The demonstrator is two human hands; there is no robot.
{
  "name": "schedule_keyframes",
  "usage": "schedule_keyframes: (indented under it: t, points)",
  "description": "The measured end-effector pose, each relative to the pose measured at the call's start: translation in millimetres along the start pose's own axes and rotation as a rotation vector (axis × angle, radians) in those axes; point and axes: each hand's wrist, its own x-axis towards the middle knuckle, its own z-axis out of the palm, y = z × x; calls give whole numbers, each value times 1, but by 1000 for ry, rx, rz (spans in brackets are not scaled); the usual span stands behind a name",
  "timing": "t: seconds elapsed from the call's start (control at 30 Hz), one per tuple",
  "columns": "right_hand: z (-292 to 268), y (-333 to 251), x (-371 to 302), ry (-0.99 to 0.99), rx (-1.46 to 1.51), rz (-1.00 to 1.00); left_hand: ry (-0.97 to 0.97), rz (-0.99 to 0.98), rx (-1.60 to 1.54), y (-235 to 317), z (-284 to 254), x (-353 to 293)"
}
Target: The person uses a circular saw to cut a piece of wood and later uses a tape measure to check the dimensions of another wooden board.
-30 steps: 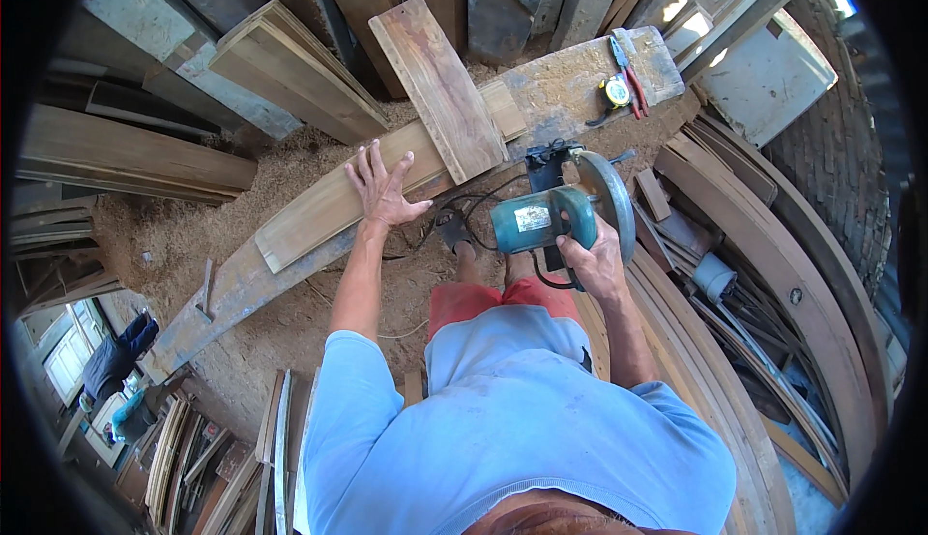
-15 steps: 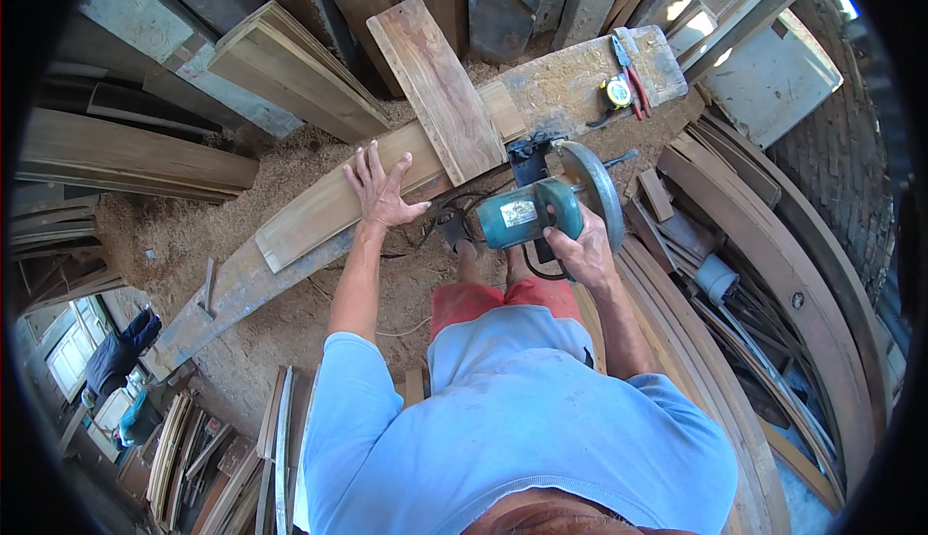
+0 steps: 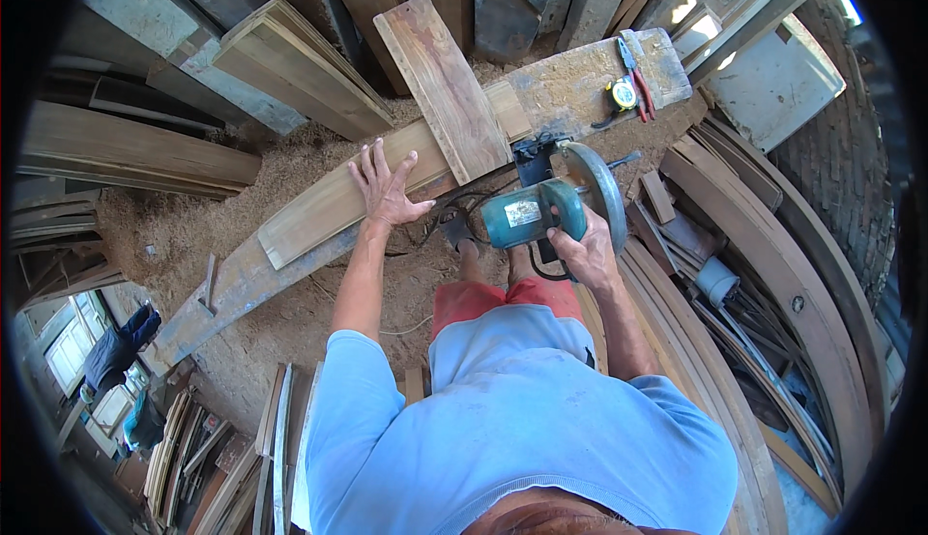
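Note:
With fingers spread, my left hand [image 3: 389, 190] lies flat on a long light wooden board [image 3: 324, 214] on the narrow workbench. A shorter brown plank [image 3: 447, 90] rests crosswise over that board, to the right of my left hand. My right hand [image 3: 586, 253] is wrapped round the rear handle of a teal circular saw [image 3: 527, 214]. The saw's front base sits at the near edge of the board, just right of the crosswise plank. Its round guard [image 3: 601, 192] hides the blade on the right side.
Pliers [image 3: 636, 79] with red handles and a yellow tape measure [image 3: 622, 95] lie at the workbench's [image 3: 570, 76] far right end. Stacked boards [image 3: 300, 71] lean at the back. Curved timbers [image 3: 773, 206] and scraps crowd the right. A dark cable hangs below the bench. Sawdust covers the ground.
Almost nothing differs. The whole view has shifted very slightly; both hands, the saw and the boards keep their places relative to one another.

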Motion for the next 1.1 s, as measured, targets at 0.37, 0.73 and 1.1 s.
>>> schedule_keyframes:
  t: [0.37,0.73,1.1]
  points:
    - [2,6,0,20,-10,4,39,23,3,-3,3,0]
    - [1,-3,-7,34,23,-13,2,-16,-13,0,-1,-1]
    - [27,-26,4,-94,-115,-53,-29,-35,-35,1,-7,0]
